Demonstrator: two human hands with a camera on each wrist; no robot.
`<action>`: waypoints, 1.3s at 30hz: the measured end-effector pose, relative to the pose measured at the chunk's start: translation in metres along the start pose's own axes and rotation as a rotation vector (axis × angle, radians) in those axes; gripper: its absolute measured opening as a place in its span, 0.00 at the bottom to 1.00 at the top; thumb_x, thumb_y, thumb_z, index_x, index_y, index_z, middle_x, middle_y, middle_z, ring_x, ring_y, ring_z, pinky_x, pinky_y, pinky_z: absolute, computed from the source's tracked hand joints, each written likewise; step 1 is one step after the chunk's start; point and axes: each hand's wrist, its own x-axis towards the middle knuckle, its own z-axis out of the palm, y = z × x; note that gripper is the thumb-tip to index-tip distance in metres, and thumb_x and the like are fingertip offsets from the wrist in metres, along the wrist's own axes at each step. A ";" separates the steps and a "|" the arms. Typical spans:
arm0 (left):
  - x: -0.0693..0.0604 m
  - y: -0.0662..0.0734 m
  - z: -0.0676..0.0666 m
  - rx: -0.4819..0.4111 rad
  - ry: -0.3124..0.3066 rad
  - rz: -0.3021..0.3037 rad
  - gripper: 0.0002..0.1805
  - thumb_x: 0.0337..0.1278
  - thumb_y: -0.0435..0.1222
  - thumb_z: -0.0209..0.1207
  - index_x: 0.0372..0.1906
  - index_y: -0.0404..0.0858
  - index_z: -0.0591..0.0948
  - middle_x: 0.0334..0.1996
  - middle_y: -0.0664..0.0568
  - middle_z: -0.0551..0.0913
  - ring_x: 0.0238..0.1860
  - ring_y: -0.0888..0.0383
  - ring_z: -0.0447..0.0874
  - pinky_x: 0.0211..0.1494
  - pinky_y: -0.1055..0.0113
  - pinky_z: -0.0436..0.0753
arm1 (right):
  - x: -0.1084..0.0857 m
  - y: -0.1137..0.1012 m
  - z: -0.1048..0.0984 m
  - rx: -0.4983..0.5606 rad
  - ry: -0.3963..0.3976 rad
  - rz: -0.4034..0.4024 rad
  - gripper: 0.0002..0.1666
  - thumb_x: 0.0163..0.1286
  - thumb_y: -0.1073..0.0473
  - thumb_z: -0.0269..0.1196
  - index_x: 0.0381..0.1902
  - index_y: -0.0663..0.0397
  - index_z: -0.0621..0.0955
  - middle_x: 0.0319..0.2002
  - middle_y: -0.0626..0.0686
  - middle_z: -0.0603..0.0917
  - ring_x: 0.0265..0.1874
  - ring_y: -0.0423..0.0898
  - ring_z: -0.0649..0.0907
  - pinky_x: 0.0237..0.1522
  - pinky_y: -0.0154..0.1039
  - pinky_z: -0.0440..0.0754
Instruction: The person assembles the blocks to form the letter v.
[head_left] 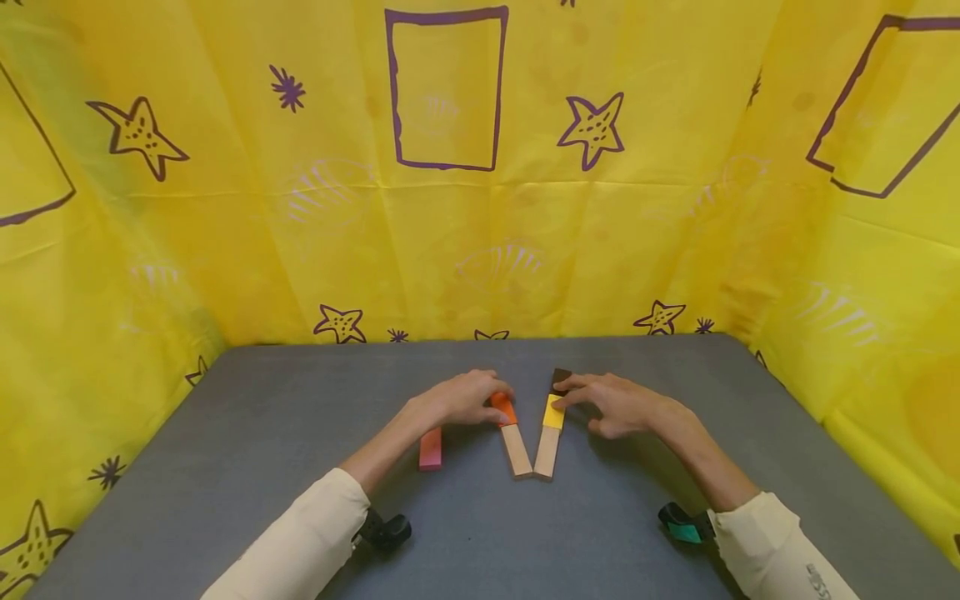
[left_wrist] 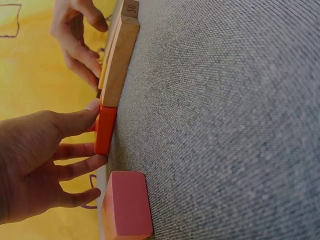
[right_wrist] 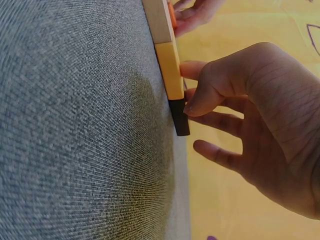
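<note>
Two wooden blocks, the left one (head_left: 517,451) and the right one (head_left: 547,452), lie on the table with their near ends meeting in a V. An orange block (head_left: 506,408) extends the left arm; a yellow block (head_left: 553,414) and then a black block (head_left: 561,379) extend the right. My left hand (head_left: 465,397) pinches the orange block, thumb near its wood-side end and fingers about the far end. With extended fingertips my right hand (head_left: 618,406) touches the yellow and black blocks. A pink block (head_left: 431,450) lies apart, partly hidden behind my left forearm.
The grey cloth-covered table (head_left: 480,542) reaches back to a yellow curtain (head_left: 450,217) printed with starfish, which also hangs along both sides. A black wrist strap with a device (head_left: 386,531) is on the left wrist, another (head_left: 684,525) on the right.
</note>
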 end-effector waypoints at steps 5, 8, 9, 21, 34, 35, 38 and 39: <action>-0.001 0.001 0.000 0.004 -0.001 0.002 0.21 0.69 0.44 0.67 0.62 0.41 0.84 0.55 0.47 0.84 0.50 0.54 0.79 0.60 0.57 0.82 | 0.001 0.001 0.001 0.003 -0.003 0.005 0.37 0.61 0.72 0.62 0.69 0.48 0.81 0.74 0.57 0.76 0.72 0.65 0.76 0.68 0.67 0.75; -0.002 0.002 0.000 0.007 -0.001 0.002 0.21 0.70 0.45 0.66 0.63 0.42 0.84 0.56 0.47 0.84 0.51 0.54 0.79 0.60 0.56 0.82 | 0.000 0.002 0.001 0.010 -0.006 0.010 0.37 0.61 0.72 0.62 0.69 0.48 0.81 0.74 0.57 0.76 0.72 0.65 0.75 0.68 0.67 0.75; -0.002 0.001 0.000 0.008 -0.002 0.000 0.22 0.70 0.45 0.66 0.63 0.42 0.84 0.56 0.47 0.84 0.51 0.54 0.79 0.60 0.57 0.82 | 0.000 0.002 0.001 0.012 -0.006 0.011 0.37 0.61 0.72 0.62 0.69 0.48 0.81 0.74 0.57 0.76 0.72 0.65 0.75 0.69 0.67 0.75; -0.001 -0.001 -0.001 0.012 0.007 0.026 0.21 0.70 0.44 0.66 0.62 0.42 0.85 0.55 0.48 0.84 0.50 0.55 0.79 0.59 0.58 0.82 | 0.000 0.001 0.001 0.011 -0.007 0.003 0.36 0.61 0.72 0.62 0.69 0.49 0.81 0.74 0.57 0.75 0.73 0.66 0.75 0.69 0.68 0.74; -0.006 0.000 -0.002 -0.021 -0.014 0.013 0.24 0.74 0.45 0.62 0.68 0.43 0.81 0.62 0.47 0.82 0.57 0.53 0.81 0.65 0.55 0.82 | 0.001 0.001 0.001 0.013 -0.007 -0.006 0.36 0.61 0.73 0.62 0.69 0.49 0.81 0.74 0.58 0.75 0.73 0.66 0.75 0.68 0.68 0.74; -0.007 -0.001 -0.003 -0.032 -0.014 0.010 0.24 0.75 0.45 0.61 0.70 0.43 0.79 0.64 0.47 0.81 0.60 0.51 0.81 0.67 0.54 0.81 | 0.001 0.001 0.001 0.014 -0.008 -0.011 0.36 0.61 0.73 0.62 0.69 0.49 0.81 0.74 0.58 0.75 0.73 0.66 0.75 0.68 0.68 0.75; -0.014 -0.002 -0.008 -0.057 -0.002 -0.009 0.26 0.77 0.47 0.59 0.73 0.44 0.76 0.69 0.46 0.78 0.66 0.49 0.79 0.72 0.51 0.78 | 0.001 0.001 0.001 0.017 -0.008 -0.019 0.36 0.61 0.73 0.61 0.69 0.51 0.81 0.74 0.59 0.75 0.72 0.67 0.75 0.68 0.67 0.75; -0.017 -0.003 -0.009 -0.058 0.001 -0.017 0.27 0.77 0.47 0.58 0.74 0.44 0.75 0.69 0.46 0.77 0.68 0.49 0.78 0.73 0.50 0.78 | 0.001 0.001 0.000 0.017 -0.006 -0.022 0.36 0.61 0.74 0.61 0.69 0.51 0.81 0.74 0.60 0.75 0.72 0.67 0.75 0.68 0.68 0.75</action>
